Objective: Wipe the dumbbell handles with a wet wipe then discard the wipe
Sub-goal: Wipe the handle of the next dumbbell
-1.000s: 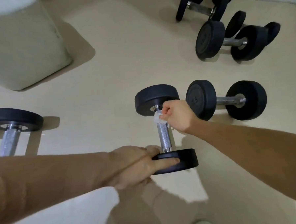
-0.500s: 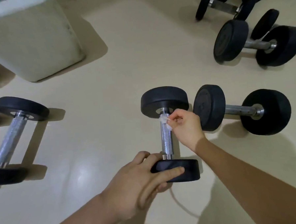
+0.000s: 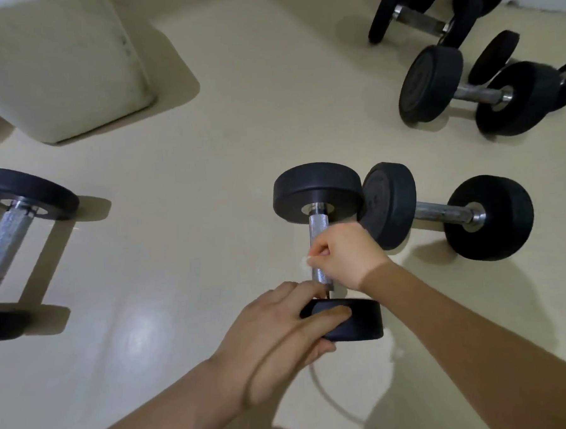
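Observation:
A black dumbbell (image 3: 318,188) with a chrome knurled handle (image 3: 317,225) lies on the floor, pointing away from me. My right hand (image 3: 346,255) is closed around the middle of that handle with a white wet wipe (image 3: 305,260); only a small bit of the wipe shows at my fingers. My left hand (image 3: 281,332) rests on the near black head (image 3: 356,318), fingers over its rim, holding it still.
Another black dumbbell (image 3: 445,210) lies just right of the far head, nearly touching it. More dumbbells (image 3: 471,86) crowd the upper right. A chrome-handled dumbbell (image 3: 10,235) lies at the left edge. A pale cushioned block (image 3: 57,62) stands at upper left.
My right hand has slid with the wipe from the far end of the handle down to its middle, toward me. The left hand stays on the near head.

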Action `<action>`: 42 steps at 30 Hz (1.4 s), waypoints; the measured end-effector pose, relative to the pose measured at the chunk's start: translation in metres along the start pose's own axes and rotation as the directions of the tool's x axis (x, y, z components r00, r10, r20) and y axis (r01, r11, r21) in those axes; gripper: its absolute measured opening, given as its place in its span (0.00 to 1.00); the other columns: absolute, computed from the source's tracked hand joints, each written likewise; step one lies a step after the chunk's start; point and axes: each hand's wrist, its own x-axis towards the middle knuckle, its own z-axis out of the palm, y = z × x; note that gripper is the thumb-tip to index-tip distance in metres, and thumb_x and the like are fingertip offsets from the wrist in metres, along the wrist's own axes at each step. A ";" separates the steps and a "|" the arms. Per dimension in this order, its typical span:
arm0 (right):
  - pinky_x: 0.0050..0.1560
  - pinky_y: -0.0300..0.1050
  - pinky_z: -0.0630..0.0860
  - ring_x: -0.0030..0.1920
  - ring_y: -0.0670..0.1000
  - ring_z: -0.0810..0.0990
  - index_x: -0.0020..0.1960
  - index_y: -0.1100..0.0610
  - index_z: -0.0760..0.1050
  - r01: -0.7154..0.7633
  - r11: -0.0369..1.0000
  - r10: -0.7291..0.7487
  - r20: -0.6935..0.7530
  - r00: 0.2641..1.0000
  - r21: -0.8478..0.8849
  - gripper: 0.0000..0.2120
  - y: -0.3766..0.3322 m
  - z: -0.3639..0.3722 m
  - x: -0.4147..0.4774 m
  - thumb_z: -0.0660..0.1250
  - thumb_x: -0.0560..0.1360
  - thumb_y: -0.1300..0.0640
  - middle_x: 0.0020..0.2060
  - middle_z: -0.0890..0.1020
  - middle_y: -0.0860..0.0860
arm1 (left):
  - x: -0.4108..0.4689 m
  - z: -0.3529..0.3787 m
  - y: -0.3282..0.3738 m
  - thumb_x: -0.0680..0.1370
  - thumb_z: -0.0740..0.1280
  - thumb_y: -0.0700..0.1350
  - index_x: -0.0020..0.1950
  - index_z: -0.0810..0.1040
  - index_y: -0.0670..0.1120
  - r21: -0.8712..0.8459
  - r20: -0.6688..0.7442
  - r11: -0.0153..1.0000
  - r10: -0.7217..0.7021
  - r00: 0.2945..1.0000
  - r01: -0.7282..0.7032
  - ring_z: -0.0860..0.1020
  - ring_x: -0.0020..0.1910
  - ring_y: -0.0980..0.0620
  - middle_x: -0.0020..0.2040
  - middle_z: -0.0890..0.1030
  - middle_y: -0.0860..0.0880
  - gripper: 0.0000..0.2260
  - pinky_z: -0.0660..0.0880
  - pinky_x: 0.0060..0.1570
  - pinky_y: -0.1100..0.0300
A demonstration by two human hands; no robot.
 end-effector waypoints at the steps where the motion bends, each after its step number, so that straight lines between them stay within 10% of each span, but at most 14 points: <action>1: 0.45 0.42 0.74 0.41 0.51 0.77 0.40 0.55 0.82 0.010 0.999 -0.013 -0.081 0.997 -0.038 0.07 0.000 -0.004 0.010 0.66 0.74 0.55 0.38 0.78 0.49 | 0.000 0.000 0.002 0.76 0.63 0.53 0.65 0.71 0.57 -0.033 -0.005 0.999 0.001 1.000 -0.001 0.74 0.52 0.49 0.63 0.72 0.52 0.17 0.75 0.47 0.59; 4: 0.44 0.40 0.70 0.43 0.53 0.77 0.43 0.58 0.82 -0.011 0.994 -0.010 -0.189 0.982 -0.107 0.09 0.002 -0.007 0.020 0.64 0.76 0.57 0.43 0.78 0.49 | 0.001 0.004 0.007 0.79 0.59 0.50 0.66 0.72 0.55 -0.143 -0.036 0.990 0.011 0.999 -0.017 0.71 0.61 0.53 0.67 0.71 0.55 0.15 0.73 0.56 0.61; 9: 0.47 0.41 0.76 0.41 0.49 0.80 0.39 0.53 0.83 -0.051 0.994 0.062 0.132 0.989 -0.092 0.04 0.007 -0.010 -0.018 0.70 0.69 0.55 0.33 0.81 0.47 | 0.007 0.013 0.017 0.81 0.59 0.52 0.66 0.70 0.60 -0.335 -0.012 0.937 -0.109 0.994 0.098 0.69 0.64 0.57 0.66 0.70 0.59 0.13 0.70 0.61 0.61; 14: 0.38 0.41 0.73 0.36 0.52 0.79 0.36 0.57 0.79 -0.049 0.989 0.026 -0.162 0.986 -0.140 0.10 0.008 -0.020 0.023 0.65 0.75 0.57 0.33 0.80 0.49 | 0.002 0.003 0.019 0.77 0.66 0.56 0.52 0.76 0.61 -0.292 -0.091 0.954 -0.104 0.990 0.073 0.75 0.50 0.64 0.49 0.76 0.62 0.05 0.70 0.50 0.63; 19: 0.43 0.39 0.74 0.40 0.49 0.78 0.36 0.50 0.81 -0.047 0.986 0.068 0.135 0.988 -0.159 0.05 0.001 -0.004 -0.018 0.67 0.68 0.56 0.35 0.82 0.47 | 0.005 0.000 0.022 0.78 0.63 0.58 0.55 0.75 0.62 -0.466 -0.061 0.879 -0.148 0.987 0.103 0.76 0.55 0.60 0.54 0.77 0.58 0.08 0.74 0.56 0.55; 24: 0.39 0.42 0.76 0.36 0.54 0.79 0.31 0.57 0.78 -0.092 0.995 0.085 -0.154 0.984 -0.041 0.10 0.008 -0.021 0.017 0.66 0.70 0.60 0.30 0.81 0.51 | 0.005 0.005 0.012 0.75 0.57 0.53 0.58 0.76 0.56 -0.246 -0.029 0.968 -0.056 0.998 0.048 0.71 0.50 0.56 0.55 0.72 0.55 0.14 0.65 0.48 0.72; 28: 0.45 0.42 0.77 0.41 0.51 0.79 0.34 0.50 0.80 -0.084 0.989 0.097 0.108 0.989 -0.124 0.07 -0.004 -0.001 -0.017 0.66 0.69 0.58 0.36 0.81 0.47 | 0.004 0.005 0.009 0.70 0.63 0.51 0.58 0.76 0.59 -0.328 -0.005 0.937 -0.131 0.991 0.122 0.71 0.52 0.58 0.56 0.71 0.59 0.17 0.68 0.50 0.69; 36: 0.42 0.49 0.78 0.41 0.57 0.81 0.47 0.60 0.78 0.032 0.962 -0.105 -0.257 0.961 -0.272 0.09 0.010 0.007 0.024 0.59 0.78 0.59 0.49 0.79 0.54 | 0.018 0.001 0.004 0.73 0.72 0.44 0.49 0.82 0.56 -0.542 0.006 0.802 -0.294 0.956 0.250 0.76 0.49 0.60 0.49 0.76 0.62 0.09 0.71 0.48 0.67; 42: 0.34 0.45 0.64 0.33 0.56 0.72 0.35 0.53 0.64 -0.025 0.982 -0.031 -0.292 0.956 -0.186 0.12 0.010 -0.007 0.019 0.61 0.77 0.60 0.31 0.70 0.50 | 0.019 0.005 0.003 0.72 0.73 0.44 0.51 0.79 0.58 -0.545 -0.031 0.806 -0.294 0.955 0.230 0.76 0.48 0.60 0.48 0.76 0.62 0.11 0.71 0.48 0.69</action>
